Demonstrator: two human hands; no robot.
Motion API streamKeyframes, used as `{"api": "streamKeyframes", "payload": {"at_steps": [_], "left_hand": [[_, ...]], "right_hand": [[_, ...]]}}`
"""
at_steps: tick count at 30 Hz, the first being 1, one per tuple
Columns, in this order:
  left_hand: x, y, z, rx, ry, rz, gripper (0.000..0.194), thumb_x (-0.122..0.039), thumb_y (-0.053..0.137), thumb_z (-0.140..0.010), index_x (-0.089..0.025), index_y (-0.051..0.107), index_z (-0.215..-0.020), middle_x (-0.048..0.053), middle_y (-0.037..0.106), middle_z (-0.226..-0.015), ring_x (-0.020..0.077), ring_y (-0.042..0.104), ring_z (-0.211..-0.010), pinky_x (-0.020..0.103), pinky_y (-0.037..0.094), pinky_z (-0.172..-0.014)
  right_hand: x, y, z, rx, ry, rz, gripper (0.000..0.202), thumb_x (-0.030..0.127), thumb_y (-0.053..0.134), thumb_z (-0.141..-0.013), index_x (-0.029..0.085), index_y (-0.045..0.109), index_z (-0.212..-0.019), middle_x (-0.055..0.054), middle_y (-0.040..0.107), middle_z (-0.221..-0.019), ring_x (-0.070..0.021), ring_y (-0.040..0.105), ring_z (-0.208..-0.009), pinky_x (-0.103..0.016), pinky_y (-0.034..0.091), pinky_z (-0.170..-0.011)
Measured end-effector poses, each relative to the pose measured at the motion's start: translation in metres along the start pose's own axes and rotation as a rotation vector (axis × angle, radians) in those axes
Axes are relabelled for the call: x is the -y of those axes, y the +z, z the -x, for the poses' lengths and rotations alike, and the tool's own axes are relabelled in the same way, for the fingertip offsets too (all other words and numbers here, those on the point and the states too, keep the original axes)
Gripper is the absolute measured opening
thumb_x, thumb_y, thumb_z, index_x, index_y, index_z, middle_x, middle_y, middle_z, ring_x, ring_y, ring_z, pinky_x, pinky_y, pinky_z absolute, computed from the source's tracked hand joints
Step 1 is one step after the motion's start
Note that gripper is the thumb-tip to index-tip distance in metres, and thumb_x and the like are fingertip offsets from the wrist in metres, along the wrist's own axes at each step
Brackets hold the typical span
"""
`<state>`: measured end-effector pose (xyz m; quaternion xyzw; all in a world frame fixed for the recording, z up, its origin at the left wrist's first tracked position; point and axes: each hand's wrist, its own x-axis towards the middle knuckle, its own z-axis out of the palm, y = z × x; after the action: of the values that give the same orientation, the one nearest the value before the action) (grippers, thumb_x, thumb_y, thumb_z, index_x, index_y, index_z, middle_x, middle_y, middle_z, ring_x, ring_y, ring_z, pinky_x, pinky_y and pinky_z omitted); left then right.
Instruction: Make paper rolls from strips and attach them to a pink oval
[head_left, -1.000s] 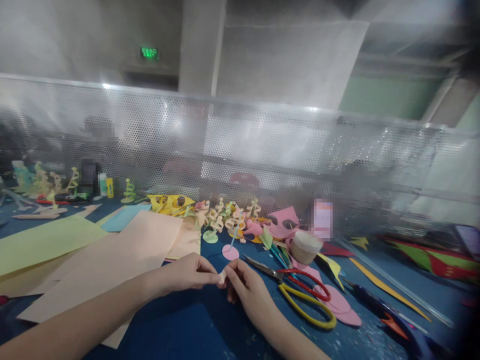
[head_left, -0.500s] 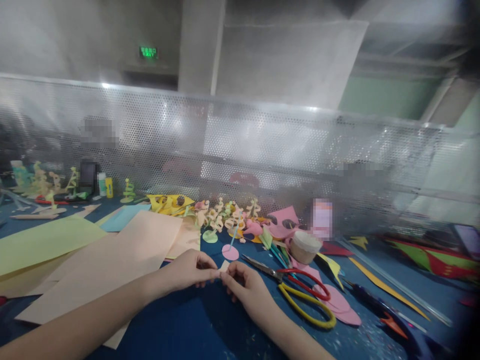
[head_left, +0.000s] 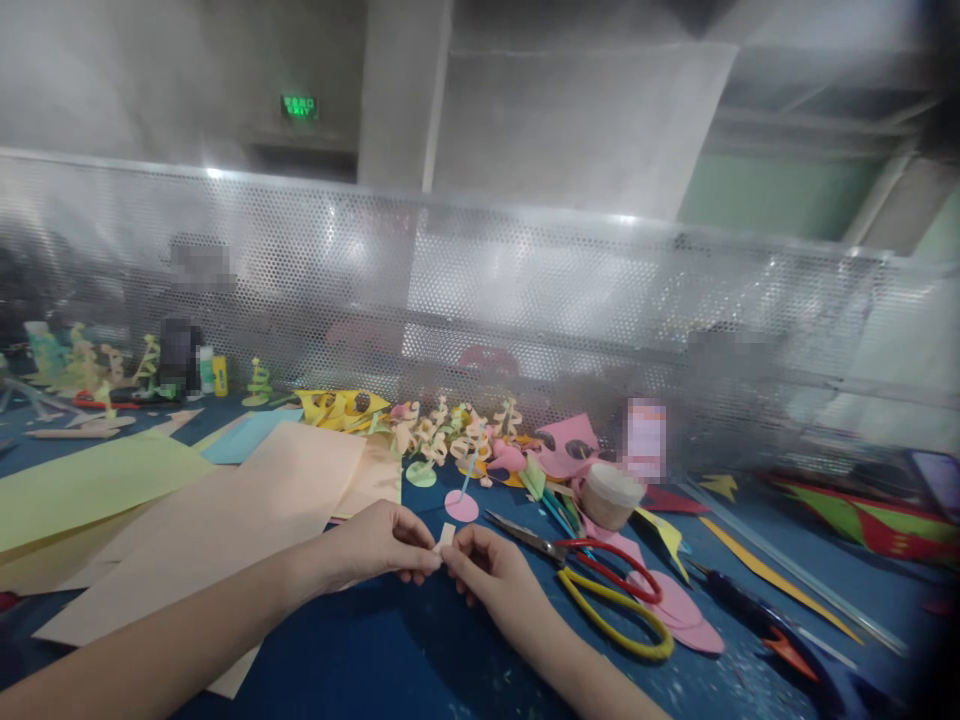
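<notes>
Between my fingertips is a small pale paper piece point(head_left: 448, 535), its upper end sticking up above them. My left hand point(head_left: 386, 543) pinches it from the left, thumb and forefinger together. My right hand point(head_left: 486, 566) pinches it from the right, and the two thumbs nearly meet. Most of the piece is hidden by my fingers. Just beyond lies a pink paper disc point(head_left: 460, 506) with a thin blue stick point(head_left: 471, 466) standing up from it. Scissors point(head_left: 574, 560) with one red and one yellow handle lie beside my right hand, blades toward the disc.
Large peach paper sheets point(head_left: 247, 500) and a light green sheet point(head_left: 90, 480) lie at left. Small curled paper trees point(head_left: 439, 435) stand behind. At right are a white-lidded tub point(head_left: 611, 495), pink paper ovals point(head_left: 679, 610) and a dark blue glue gun point(head_left: 772, 615). A perforated metal screen point(head_left: 360, 260) closes the back.
My hands have stayed almost in place. A little more of the pale paper piece now shows upright above my fingertips.
</notes>
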<state>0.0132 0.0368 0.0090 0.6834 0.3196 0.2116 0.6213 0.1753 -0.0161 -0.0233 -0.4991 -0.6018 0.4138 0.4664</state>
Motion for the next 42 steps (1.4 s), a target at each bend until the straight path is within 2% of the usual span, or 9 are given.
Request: {"api": "streamKeyframes", "payload": {"at_steps": [8, 14, 20, 26, 33, 39, 42], "left_hand": [[0.0057, 0.0014, -0.0043, -0.013, 0.013, -0.074, 0.01, -0.023, 0.062, -0.058, -0.013, 0.062, -0.058, -0.004, 0.056, -0.048, 0.0104, 0.05, -0.049, 0.021, 0.036, -0.05], [0.0048, 0.0011, -0.0027, -0.01, 0.012, -0.068, 0.014, -0.027, 0.063, -0.059, -0.013, 0.062, -0.061, -0.003, 0.057, -0.052, 0.0106, 0.051, -0.051, 0.021, 0.036, -0.052], [0.0053, 0.0018, -0.0025, -0.017, 0.011, -0.046, 0.017, -0.029, 0.066, -0.058, -0.013, 0.062, -0.062, -0.002, 0.058, -0.053, 0.01, 0.051, -0.051, 0.021, 0.037, -0.052], [0.008, -0.0026, -0.0013, 0.027, 0.031, -0.034, 0.027, -0.039, 0.065, -0.063, -0.012, 0.066, -0.066, 0.0, 0.061, -0.058, 0.0119, 0.054, -0.056, 0.022, 0.04, -0.056], [0.0072, -0.0054, -0.0013, 0.024, 0.009, -0.055, 0.024, -0.038, 0.064, -0.065, -0.014, 0.068, -0.066, 0.001, 0.063, -0.059, 0.0127, 0.054, -0.057, 0.022, 0.04, -0.058], [0.0049, -0.0033, -0.0016, -0.06, 0.016, -0.076, 0.022, -0.036, 0.067, -0.061, -0.015, 0.068, -0.067, -0.002, 0.059, -0.057, 0.0114, 0.048, -0.056, 0.02, 0.033, -0.054], [0.0061, -0.0032, -0.001, -0.066, 0.027, -0.07, 0.02, -0.033, 0.067, -0.062, -0.014, 0.068, -0.065, -0.003, 0.055, -0.054, 0.0092, 0.044, -0.052, 0.019, 0.03, -0.051]], "right_hand": [[0.0029, 0.0004, 0.0004, 0.036, -0.002, 0.003, 0.04, 0.058, 0.056, -0.067, 0.019, 0.048, -0.067, 0.005, 0.047, -0.055, -0.0082, 0.044, -0.046, -0.019, 0.038, -0.044], [0.0023, -0.0007, -0.0004, 0.054, 0.006, 0.01, 0.039, 0.057, 0.055, -0.069, 0.018, 0.049, -0.067, 0.003, 0.052, -0.058, -0.009, 0.048, -0.048, -0.019, 0.039, -0.046], [0.0052, 0.0001, 0.0011, 0.044, 0.015, 0.021, 0.04, 0.057, 0.054, -0.069, 0.018, 0.048, -0.065, 0.004, 0.051, -0.056, -0.0085, 0.046, -0.047, -0.019, 0.037, -0.045], [0.0057, 0.0011, 0.003, 0.055, 0.009, 0.046, 0.039, 0.057, 0.054, -0.069, 0.019, 0.047, -0.064, 0.004, 0.05, -0.056, -0.0086, 0.046, -0.046, -0.019, 0.036, -0.044], [0.0062, -0.0004, 0.0035, 0.066, 0.005, 0.015, 0.035, 0.053, 0.053, -0.071, 0.018, 0.049, -0.066, 0.003, 0.051, -0.058, -0.0086, 0.046, -0.047, -0.019, 0.036, -0.045], [0.0079, 0.0003, 0.004, 0.06, 0.003, 0.001, 0.033, 0.049, 0.056, -0.071, 0.018, 0.048, -0.065, 0.004, 0.049, -0.056, -0.0087, 0.045, -0.048, -0.019, 0.036, -0.044], [0.006, -0.0001, 0.0025, 0.042, -0.013, -0.043, 0.031, 0.047, 0.06, -0.068, 0.018, 0.05, -0.072, 0.004, 0.048, -0.058, -0.0101, 0.048, -0.052, -0.019, 0.038, -0.045]]}}
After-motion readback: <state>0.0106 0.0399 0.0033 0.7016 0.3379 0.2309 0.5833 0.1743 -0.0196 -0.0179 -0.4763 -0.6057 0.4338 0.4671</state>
